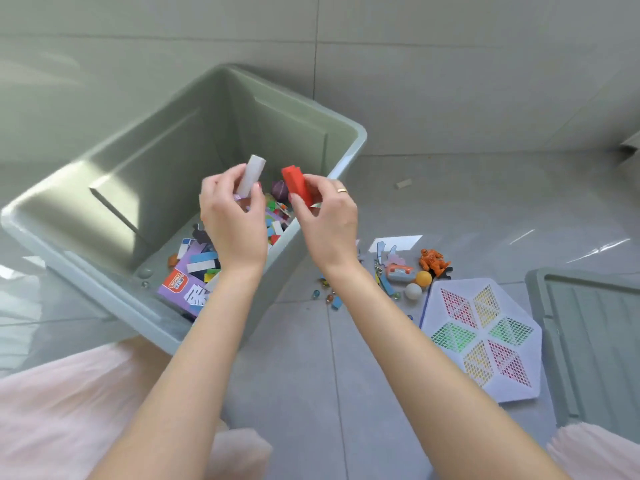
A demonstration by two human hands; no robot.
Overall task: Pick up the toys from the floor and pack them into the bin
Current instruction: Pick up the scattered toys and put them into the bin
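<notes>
A grey-green plastic bin (104, 188) sits on the tiled floor, holding a purple box (183, 289) and several coloured blocks. My left hand (232, 220) is over the bin's inside, shut on a white block (252, 174) held upright. My right hand (325, 220) is above the bin's right rim, shut on a red block (296, 183). On the floor to the right lie an orange figure (433, 261), an orange ball (424, 278), a white ball (413, 291), a toy phone (398, 271) and marbles (327, 296).
A white hexagonal peg board (485, 337) with coloured diamonds lies on the floor at the right. The bin's lid (595, 341) rests beyond it at the right edge. A small beige block (403, 183) lies farther off. Pink clothing (69, 410) covers my knees at the bottom.
</notes>
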